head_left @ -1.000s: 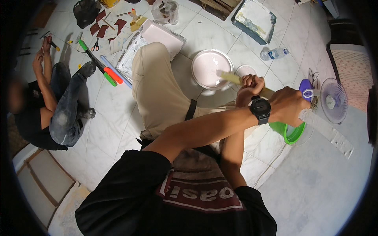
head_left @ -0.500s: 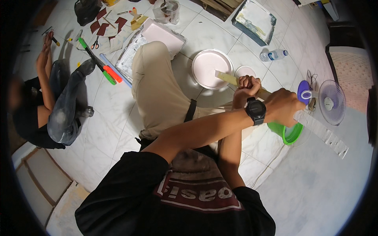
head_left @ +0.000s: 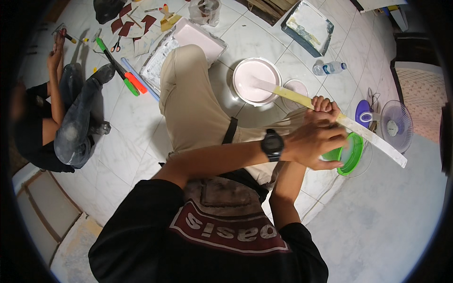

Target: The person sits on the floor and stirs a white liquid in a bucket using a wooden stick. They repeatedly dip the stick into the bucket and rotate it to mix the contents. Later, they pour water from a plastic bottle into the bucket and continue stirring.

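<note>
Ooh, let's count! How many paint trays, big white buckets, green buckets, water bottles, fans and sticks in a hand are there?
Paint trays: 2 (pale tray, dark tray)
Big white bucket: 1
Green bucket: 1
Water bottle: 1
Fan: 1
Held stick: 1
Total: 7

stick (head_left: 295, 95) partly in bucket (head_left: 240, 97) | tray (head_left: 159, 62) left of it | bottle (head_left: 330, 68) right

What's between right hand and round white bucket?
Head view: a long, flat yellow-and-white strip spans it, partly covering a small round pale-pink lid or tub.
</note>
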{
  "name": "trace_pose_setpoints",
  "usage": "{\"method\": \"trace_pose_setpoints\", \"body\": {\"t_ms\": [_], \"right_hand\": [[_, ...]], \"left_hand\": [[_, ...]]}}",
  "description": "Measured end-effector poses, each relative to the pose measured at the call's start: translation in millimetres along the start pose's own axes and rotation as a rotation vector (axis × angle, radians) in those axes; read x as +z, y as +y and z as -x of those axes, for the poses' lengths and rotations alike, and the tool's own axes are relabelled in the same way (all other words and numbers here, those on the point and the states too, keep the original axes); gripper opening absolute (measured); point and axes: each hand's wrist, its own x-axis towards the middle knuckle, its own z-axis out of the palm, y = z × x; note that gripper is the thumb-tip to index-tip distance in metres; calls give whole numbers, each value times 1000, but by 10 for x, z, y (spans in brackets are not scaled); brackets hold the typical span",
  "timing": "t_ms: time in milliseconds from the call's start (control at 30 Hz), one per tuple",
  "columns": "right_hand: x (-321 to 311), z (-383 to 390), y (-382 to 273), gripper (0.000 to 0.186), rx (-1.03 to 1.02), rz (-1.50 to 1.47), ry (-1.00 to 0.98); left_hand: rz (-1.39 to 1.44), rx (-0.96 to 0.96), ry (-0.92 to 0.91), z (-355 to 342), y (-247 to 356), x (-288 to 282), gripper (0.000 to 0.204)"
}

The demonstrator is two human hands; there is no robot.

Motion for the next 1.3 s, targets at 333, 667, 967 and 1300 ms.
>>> {"method": "trace_pose_setpoints", "body": {"t_ms": [333,667,967,1300], "right_hand": [[378,-66,-706,40,-134,145,-104],[1126,187,-1274,41,-199,164,-383],[1342,393,-1042,31,-186,389,-441],[813,397,378,33,-49,477,-620]], "left_hand": [[34,-569,-506,1095,-475,-758,34],[-172,-738,-457,1504,-813,-826,44],[-230,-816,-535,1624,-916,-818,47],[-227,-890,-566,1645,-932,-846,47]]}}
